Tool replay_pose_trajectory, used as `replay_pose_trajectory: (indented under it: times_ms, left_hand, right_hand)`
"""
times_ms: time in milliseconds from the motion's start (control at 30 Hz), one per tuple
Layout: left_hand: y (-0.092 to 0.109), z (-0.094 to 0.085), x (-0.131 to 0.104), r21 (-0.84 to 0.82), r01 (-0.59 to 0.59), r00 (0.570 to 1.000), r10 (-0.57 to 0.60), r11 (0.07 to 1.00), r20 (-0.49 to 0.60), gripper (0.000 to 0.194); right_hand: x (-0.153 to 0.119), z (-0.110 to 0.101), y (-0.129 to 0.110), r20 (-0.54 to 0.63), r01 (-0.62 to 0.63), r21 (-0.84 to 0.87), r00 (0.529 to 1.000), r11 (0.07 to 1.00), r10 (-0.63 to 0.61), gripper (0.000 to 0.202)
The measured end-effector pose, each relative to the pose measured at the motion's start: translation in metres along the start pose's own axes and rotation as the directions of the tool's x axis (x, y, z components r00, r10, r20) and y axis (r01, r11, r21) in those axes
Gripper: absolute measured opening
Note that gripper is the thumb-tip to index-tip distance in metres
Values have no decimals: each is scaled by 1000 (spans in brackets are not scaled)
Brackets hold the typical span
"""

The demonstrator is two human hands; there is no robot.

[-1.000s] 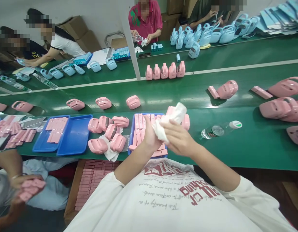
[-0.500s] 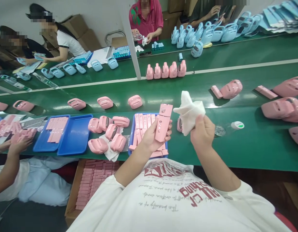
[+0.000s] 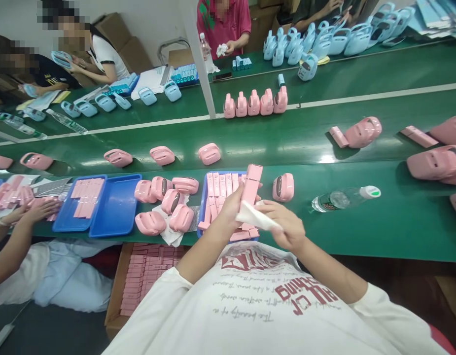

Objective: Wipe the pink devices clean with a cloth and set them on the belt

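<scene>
My left hand [image 3: 230, 209] is closed around a slim pink plastic case [image 3: 253, 182], held tilted above a blue tray [image 3: 201, 217]. In my right hand [image 3: 289, 224] is a folded white cloth [image 3: 259, 217], which lies against the lower end of the case. Several similar pink pieces [image 3: 221, 185] fill the tray below. Just beyond my right hand stands a rounded pink housing [image 3: 283, 187] with a dark oval window. More pink housings [image 3: 181, 218] are grouped left of the tray, some on white paper.
A clear bottle [image 3: 338, 198] lies on the green table at right. Pink housings [image 3: 209, 154] rest along the belt. Blue trays [image 3: 115, 207] and a co-worker's hands [image 3: 37, 209] are at left. Below the table edge, a carton [image 3: 115, 320] holds pink pieces. Other people work across the table.
My right hand has brought the cloth left and down onto the pink case. The case has turned, its buttoned face no longer showing. The pink housing and bottle behind my right hand are now uncovered.
</scene>
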State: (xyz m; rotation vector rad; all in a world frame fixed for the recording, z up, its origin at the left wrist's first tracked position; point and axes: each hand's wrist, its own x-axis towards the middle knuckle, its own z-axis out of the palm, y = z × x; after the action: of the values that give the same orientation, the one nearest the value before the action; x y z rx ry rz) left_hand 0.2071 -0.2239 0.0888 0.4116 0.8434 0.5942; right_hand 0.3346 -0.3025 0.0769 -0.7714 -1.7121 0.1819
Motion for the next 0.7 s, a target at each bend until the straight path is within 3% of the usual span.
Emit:
replay_pose_trajectory:
  times_ms: [33,100,167,233,300,367,433,533,700]
  left_hand:
    - [1,-2,-1,-20,6,1000,-5,1000,25,41]
    - [4,-5,-2,-66,33,996,-27,997,84,37]
    - [6,-8,-3,-105,70,990,-56,992,132,34]
    - [8,-12,-2,-148,73,985,-48,986,165,34]
    - [9,-14,0,-181,77,981,-43,981,187,38]
    - [10,-15,3,-192,83,982,-47,978,185,40]
    - [11,-14,5,-193,91,984,-58,977,166,39]
    - [13,-10,7,-217,92,989,-64,972,133,34]
    - [17,-6,10,-296,97,995,-87,950,46,28]
  right_hand:
    - [-4,-6,0,-45,-133,42,990,990,134,28]
    - [-12,-20,5,-103,-408,60,905,911,412,35]
    - [-19,-35,16,-152,-648,-55,757,760,635,42]
    - [-28,-49,32,-214,-787,-252,613,563,760,38]
    - [-38,-59,51,-252,-808,-421,540,411,803,23]
    - [-50,-65,71,-254,-797,-507,503,329,826,36]
    - [-61,-66,88,-241,-808,-518,451,279,859,47]
    - [-72,-60,107,-226,-843,-489,371,224,901,45]
    - [-72,-45,118,-260,-870,-467,307,159,915,59]
